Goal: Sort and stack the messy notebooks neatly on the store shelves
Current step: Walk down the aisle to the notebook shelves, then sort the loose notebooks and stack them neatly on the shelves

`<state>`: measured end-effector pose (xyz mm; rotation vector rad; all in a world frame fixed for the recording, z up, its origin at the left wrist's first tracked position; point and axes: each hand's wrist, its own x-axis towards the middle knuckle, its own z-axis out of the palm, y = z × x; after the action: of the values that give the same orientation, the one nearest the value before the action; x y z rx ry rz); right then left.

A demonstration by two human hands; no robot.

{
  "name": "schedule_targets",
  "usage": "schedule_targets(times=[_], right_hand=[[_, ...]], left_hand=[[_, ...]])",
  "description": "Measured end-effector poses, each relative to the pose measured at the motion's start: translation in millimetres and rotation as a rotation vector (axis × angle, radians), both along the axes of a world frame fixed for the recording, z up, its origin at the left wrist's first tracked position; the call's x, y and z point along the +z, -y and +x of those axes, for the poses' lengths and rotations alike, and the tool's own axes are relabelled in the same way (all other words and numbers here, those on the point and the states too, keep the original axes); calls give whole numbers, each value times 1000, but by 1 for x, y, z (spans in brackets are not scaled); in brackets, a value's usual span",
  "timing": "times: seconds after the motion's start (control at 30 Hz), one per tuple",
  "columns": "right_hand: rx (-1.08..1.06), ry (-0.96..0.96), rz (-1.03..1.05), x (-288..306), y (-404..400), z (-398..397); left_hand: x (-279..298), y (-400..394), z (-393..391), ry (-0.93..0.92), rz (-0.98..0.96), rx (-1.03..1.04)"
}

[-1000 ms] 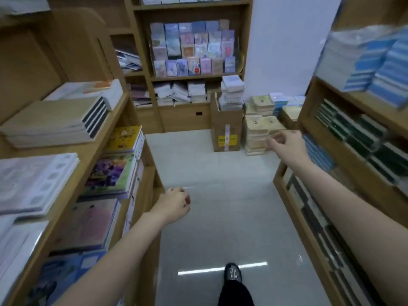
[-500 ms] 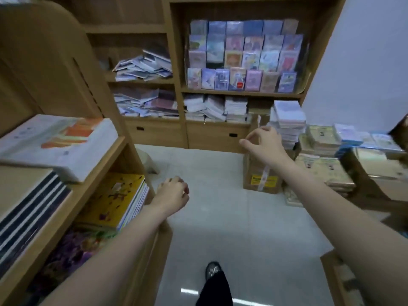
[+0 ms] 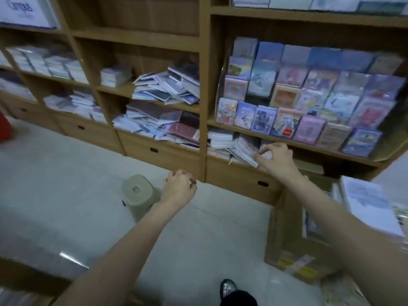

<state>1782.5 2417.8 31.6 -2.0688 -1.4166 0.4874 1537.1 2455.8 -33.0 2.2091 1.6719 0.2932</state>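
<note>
- Notebooks, left bays (image 3: 72, 102): small stacks on two shelf levels, fairly even; blurred, so titles are unreadable.
- Notebooks, middle bay: upper heap (image 3: 167, 88) is fanned and tilted, with a small tidy stack (image 3: 114, 76) just beside it. Lower heap (image 3: 159, 127) sprawls, some covers overhanging the shelf edge.
- Stool (image 3: 138, 195) stands on the floor below the middle bay, just beside the left hand.
- Left hand (image 3: 180, 187): fingers loosely curled, holding nothing, hanging in front of the drawer fronts, apart from the shelves.
- Right hand (image 3: 274, 159): fingertips pinched at the edge of the leaning notebooks (image 3: 245, 147) on the low shelf under the card display (image 3: 304, 96). Whether it has a firm hold, I cannot tell.
- Cardboard box (image 3: 293, 239) on the floor at right, with a paper stack (image 3: 371, 206) on top.
- Risk: pulling one notebook from the leaning row could tip its neighbours off the shelf, since they rest on each other.
- Risk: the overhanging lower heap may slide if it is bumped.
- Risk: the stool and box crowd the floor and could trip a step.
</note>
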Motion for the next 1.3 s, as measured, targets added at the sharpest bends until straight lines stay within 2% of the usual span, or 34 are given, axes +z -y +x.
schedule_targets(times=[0.2,0.43,0.77,0.93,1.13,1.3], right_hand=[[181,-19,-85,-24,-175,-10],[363,8,-41,-26,-341,-72],[414,-2,-67,-36,-537,-172],[440,16,20,-40,-642,-206],[567,160,174,-53,-788,-259],[506,275,70,-49,-871,-292]], left_hand=[[-7,-122,-10,52,-58,236],[5,-268,-70,128,78,421],[8,-475,-160,131,85,376],[9,-578,-197,115,167,343],[6,-740,-231,114,268,270],[9,-834,-253,91,141,276]])
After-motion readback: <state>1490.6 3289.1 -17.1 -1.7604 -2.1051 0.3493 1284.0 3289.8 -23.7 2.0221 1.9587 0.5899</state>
